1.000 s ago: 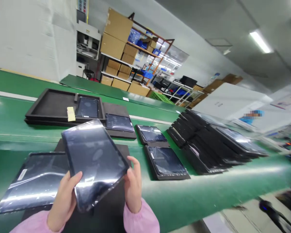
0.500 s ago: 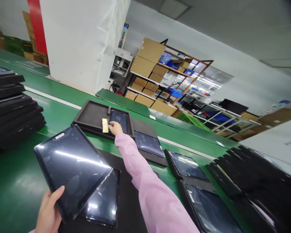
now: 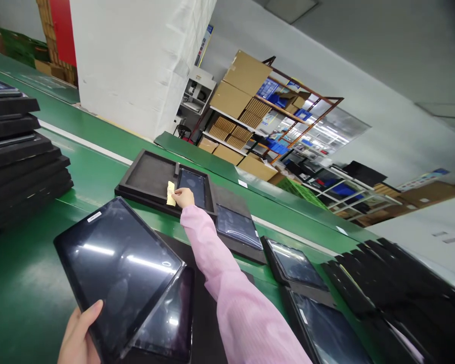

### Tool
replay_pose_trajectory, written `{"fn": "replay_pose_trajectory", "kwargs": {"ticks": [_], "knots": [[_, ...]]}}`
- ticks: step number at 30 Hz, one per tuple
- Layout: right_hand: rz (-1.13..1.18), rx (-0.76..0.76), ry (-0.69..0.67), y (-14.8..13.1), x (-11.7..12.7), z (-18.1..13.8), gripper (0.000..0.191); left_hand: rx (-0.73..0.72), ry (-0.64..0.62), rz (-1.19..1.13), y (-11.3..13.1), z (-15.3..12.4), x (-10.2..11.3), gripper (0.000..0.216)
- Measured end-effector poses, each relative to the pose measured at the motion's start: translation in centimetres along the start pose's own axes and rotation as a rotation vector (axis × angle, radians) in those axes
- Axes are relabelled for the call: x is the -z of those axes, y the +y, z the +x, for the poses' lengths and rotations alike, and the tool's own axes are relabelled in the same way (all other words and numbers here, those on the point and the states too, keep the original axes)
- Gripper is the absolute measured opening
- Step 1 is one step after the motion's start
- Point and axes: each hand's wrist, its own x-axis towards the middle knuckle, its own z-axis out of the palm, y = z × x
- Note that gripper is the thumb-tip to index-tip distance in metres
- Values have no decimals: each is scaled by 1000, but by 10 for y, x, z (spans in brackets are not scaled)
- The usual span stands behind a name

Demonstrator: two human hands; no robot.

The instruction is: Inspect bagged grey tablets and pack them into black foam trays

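My left hand point(image 3: 79, 331) grips a dark glossy tablet screen point(image 3: 117, 273) by its lower left corner, thumb on the front face. A small white label point(image 3: 94, 217) sticks near its upper edge. Partly covered beneath it, a second screen point(image 3: 170, 313) lies on a black mat point(image 3: 208, 323). Farther off, my right hand point(image 3: 184, 196) pinches a yellow paper slip point(image 3: 171, 193) with writing too small to read. That hand is over a black foam tray point(image 3: 147, 174), whose right compartment holds another dark screen point(image 3: 193, 186).
Black foam trays stand in a stack point(image 3: 18, 162) at left and another stack point(image 3: 405, 288) at right. Trays with screens point(image 3: 293, 260) lie right of my arm on the green bench point(image 3: 30, 278). A white pillar point(image 3: 125, 65) rises behind, with box-laden shelves point(image 3: 246, 111) beyond.
The view has shifted slightly. My right hand still holds the yellow slip over the tray, its fingers now turned a little. The screen in my left hand has moved slightly.
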Motion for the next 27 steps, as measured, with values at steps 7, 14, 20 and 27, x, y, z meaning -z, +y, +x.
{"fn": "replay_pose_trajectory", "kwargs": {"ticks": [7,14,20,27], "knots": [[49,-17,-9,9,0,-5,30,41,0,-64,0,1,4,42],[97,-26,44,9,-5,-8,30,-42,-6,-33,-4,-2,2,34],[132,-70,33,11,-8,-4,30,29,-22,-29,4,-6,1,18],[156,-153,65,6,-4,-4,31,101,-2,44,21,-8,-3,3]]}}
